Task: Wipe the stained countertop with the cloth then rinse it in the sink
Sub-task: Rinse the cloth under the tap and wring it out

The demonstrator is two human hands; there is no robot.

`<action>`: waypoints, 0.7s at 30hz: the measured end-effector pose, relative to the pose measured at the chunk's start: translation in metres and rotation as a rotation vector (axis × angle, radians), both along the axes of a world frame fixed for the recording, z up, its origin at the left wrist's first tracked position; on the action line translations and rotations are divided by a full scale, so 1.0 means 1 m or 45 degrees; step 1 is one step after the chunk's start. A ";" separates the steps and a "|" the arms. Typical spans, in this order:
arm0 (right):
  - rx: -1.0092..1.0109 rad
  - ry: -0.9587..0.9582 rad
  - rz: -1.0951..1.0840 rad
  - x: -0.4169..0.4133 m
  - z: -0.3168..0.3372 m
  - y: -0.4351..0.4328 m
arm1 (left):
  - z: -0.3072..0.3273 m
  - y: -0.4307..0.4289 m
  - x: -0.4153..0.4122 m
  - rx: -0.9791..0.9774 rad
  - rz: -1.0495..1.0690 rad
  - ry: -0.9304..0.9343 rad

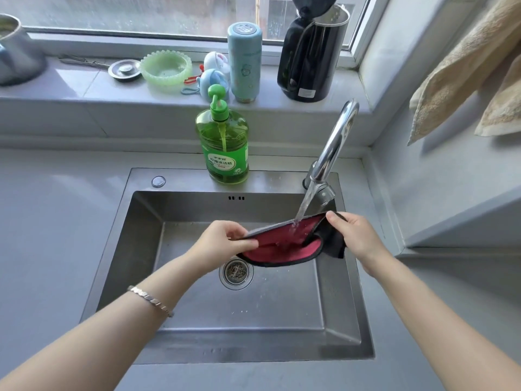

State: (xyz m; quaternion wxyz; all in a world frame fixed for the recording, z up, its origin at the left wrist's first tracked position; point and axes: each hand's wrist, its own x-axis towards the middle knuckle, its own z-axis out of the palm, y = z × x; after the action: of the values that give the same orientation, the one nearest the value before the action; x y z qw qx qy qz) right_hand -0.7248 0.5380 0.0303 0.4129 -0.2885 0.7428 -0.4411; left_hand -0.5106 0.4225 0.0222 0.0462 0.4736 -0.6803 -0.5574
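The person holds the cloth (284, 244) over the sink (141, 249), stretched between both hands so that it sags into a shallow pocket with the red face up. The left hand (222, 244) pinches the cloth's edge at nine o'clock, fingers closed on the black trim; the right hand (352, 235) grips the opposite corner at three o'clock, thumb on top, with a dark flap hanging below it. Held this way, the open pocket sits directly under the stream from the faucet (335, 142), so water lands on the soiled side and pools before running off toward the drain strainer (236, 271), which lies just below at about six o'clock of the cloth. The dish soap bottle (224, 145) stands on the sink's back ledge at twelve o'clock, within reach but untouched. The tabletop (56, 221) around the basin shows no obvious stain, so the wiping step looks done and rinsing appears to be the step in hand.
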 end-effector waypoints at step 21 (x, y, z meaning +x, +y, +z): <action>0.407 0.951 1.135 0.007 0.003 -0.004 | 0.002 -0.004 -0.002 -0.397 -0.823 -0.416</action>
State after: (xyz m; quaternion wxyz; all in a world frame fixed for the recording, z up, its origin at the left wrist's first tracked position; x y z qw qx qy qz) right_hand -0.7178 0.5343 0.0332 0.3074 -0.6418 0.7022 0.0229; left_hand -0.5123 0.4186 0.0241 -0.1691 0.3049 -0.8693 -0.3504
